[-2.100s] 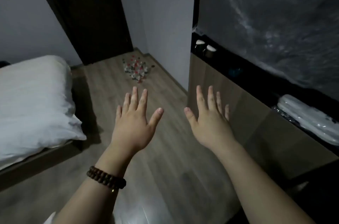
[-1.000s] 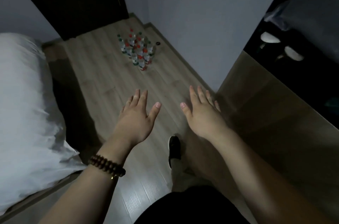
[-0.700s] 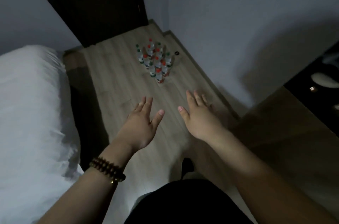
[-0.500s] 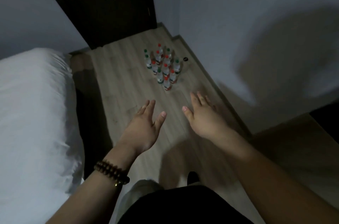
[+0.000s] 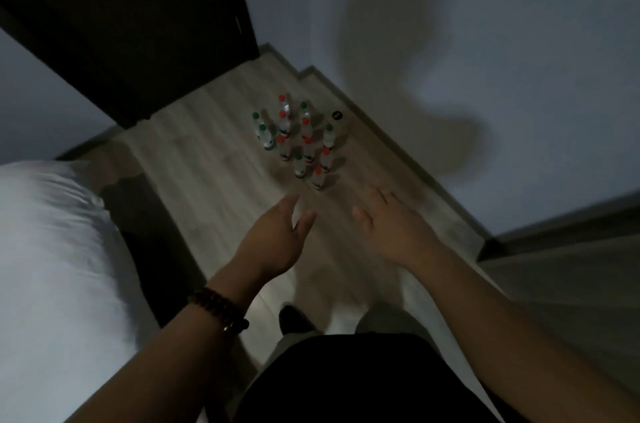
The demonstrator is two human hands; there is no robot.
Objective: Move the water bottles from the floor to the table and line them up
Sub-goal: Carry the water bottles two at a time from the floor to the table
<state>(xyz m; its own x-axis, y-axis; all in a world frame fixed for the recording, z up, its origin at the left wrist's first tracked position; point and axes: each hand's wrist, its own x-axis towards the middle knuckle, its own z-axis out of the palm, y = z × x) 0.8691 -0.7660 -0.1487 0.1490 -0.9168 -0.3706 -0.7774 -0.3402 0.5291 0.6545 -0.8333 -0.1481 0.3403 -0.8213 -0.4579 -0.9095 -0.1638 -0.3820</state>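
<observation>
Several small water bottles [image 5: 300, 145] with red and green caps stand upright in a cluster on the wooden floor [image 5: 207, 159], near the wall corner. My left hand [image 5: 275, 242] reaches forward with fingers straight, holding nothing, a short way in front of the cluster. My right hand [image 5: 391, 227] is stretched out beside it, fingers relaxed and empty, just right of the nearest bottle [image 5: 318, 177]. A beaded bracelet sits on my left wrist. The table is out of view.
A bed with white bedding [image 5: 52, 267] fills the left side. A dark door [image 5: 131, 17] stands behind the bottles. A small dark round object [image 5: 337, 115] lies on the floor by the skirting. The grey wall [image 5: 485, 42] runs along the right. My foot [image 5: 291, 318] shows below.
I have walked toward the bottles, so the cluster is closer and larger. The cabinet on the right has left the view. Both hands stay stretched out and empty.
</observation>
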